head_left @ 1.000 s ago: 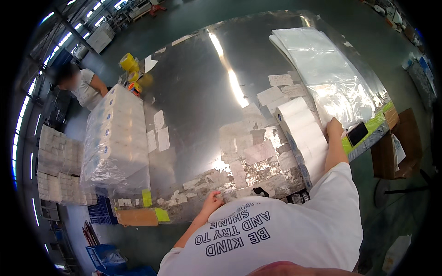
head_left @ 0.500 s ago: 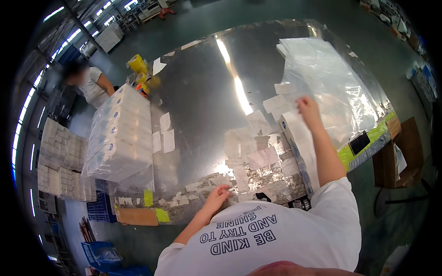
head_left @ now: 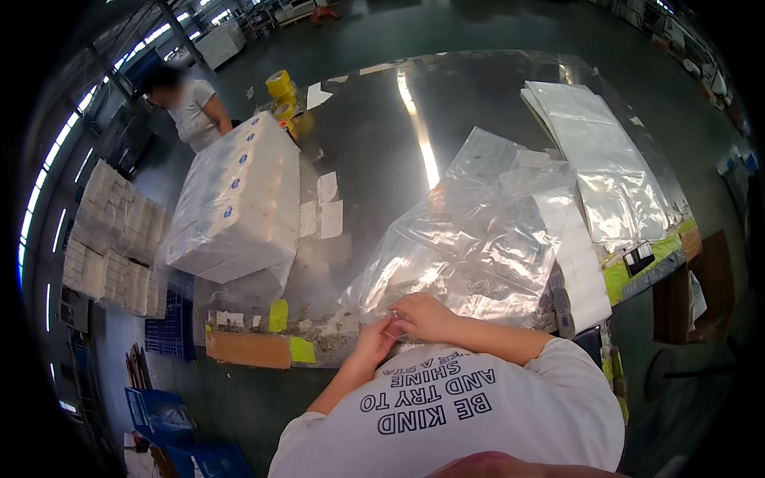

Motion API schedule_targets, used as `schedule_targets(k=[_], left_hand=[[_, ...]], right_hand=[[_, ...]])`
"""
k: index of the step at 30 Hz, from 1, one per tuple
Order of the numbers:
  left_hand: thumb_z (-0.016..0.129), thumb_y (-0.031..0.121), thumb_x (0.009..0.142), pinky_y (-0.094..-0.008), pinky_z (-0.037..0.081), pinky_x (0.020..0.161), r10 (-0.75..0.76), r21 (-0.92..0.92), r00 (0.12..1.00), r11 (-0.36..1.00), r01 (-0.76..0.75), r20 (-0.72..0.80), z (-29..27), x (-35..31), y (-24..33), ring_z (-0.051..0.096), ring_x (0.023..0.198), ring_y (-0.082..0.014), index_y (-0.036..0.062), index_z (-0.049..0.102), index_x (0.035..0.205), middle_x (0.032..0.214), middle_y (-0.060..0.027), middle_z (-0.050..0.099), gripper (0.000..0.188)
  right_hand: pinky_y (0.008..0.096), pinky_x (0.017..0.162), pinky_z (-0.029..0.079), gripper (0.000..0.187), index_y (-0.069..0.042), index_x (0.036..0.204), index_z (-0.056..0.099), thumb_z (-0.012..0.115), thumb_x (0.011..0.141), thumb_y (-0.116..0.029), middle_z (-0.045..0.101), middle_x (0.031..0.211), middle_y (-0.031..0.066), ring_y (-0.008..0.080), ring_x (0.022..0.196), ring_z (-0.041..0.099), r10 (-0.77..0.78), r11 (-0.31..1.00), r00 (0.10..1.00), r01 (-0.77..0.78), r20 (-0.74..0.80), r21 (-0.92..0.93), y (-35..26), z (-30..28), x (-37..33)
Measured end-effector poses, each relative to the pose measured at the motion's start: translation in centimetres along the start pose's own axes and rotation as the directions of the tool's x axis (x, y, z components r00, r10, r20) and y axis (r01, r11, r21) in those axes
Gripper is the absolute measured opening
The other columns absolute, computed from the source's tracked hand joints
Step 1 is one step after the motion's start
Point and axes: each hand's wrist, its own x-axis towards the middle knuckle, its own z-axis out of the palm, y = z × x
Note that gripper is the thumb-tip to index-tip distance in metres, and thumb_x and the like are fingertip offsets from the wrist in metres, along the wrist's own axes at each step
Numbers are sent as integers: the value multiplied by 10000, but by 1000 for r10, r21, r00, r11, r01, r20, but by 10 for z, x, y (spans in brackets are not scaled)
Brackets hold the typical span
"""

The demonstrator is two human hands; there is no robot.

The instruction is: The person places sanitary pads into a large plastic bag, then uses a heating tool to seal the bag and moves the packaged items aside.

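A large clear plastic bag (head_left: 470, 247) lies spread over the near middle of the metal table, its near edge drawn up to my hands. My right hand (head_left: 430, 317) is closed on this edge. Close against it, my left hand (head_left: 376, 338) also pinches the edge, fingers together. Both hands are at the table's front edge, just before my shirt. To the right, a long white pack (head_left: 588, 271) lies beside the bag, partly under its film. Beyond that rests a stack of flat plastic bags (head_left: 613, 159).
A film-wrapped bundle of white packs (head_left: 235, 199) stands on the table's left. Yellow tape rolls (head_left: 280, 86) sit behind it, near a co-worker (head_left: 195, 115). More wrapped bundles (head_left: 111, 239) are stacked at far left. An open cardboard box (head_left: 701, 295) stands right of the table.
A clear bag has come off the right-hand stack and now spreads over the near middle. My right hand has moved from the stack back toward my left, and both now hold the bag's edge.
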Motion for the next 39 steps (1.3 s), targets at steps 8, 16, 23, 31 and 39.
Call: schedule_targets(k=[8,16,23,31,39], left_hand=[[620,237,907,-255,464,621,-4,512,999,859,27,-45,-3,-39,19,586,696,-116,-25,670,879,783,-57,654,268],[663,345,839,-340,423,535,242,906,919,215,-365,313,-4,-48,64,502,534,-160,-3,623,695,571,-86,554,378],[604,292,798,-462,501,679,733,993,677,-18,119,-68,-121,-31,155,629,724,-391,50,654,737,763,-179,657,254],[569,191,931,-306,526,638,395,-38,784,883,-468,-479,-152,-49,148,646,760,-222,51,502,1052,813,-113,642,197],[631,324,900,-286,470,628,413,-66,868,893,-446,-277,-207,-78,121,569,713,-139,79,613,956,786,-32,643,252]], right_hand=[[433,861,464,428,-55,1094,611,692,794,-350,620,1025,166,360,990,582,225,965,970,-209,90,-161,-27,39,-7],[393,630,471,232,-27,780,589,678,766,-241,589,677,145,308,679,605,483,866,875,-481,18,140,-31,63,7],[392,565,426,125,0,729,521,631,727,-61,541,634,164,306,567,512,342,724,564,-669,-752,-172,88,-56,-47],[271,471,480,107,-73,946,502,444,866,-114,567,673,61,164,533,557,785,616,228,-378,-576,691,173,-87,-76],[303,806,522,270,-30,1067,610,615,833,-165,644,1016,115,227,897,622,315,940,863,-226,-395,256,341,-127,-45]])
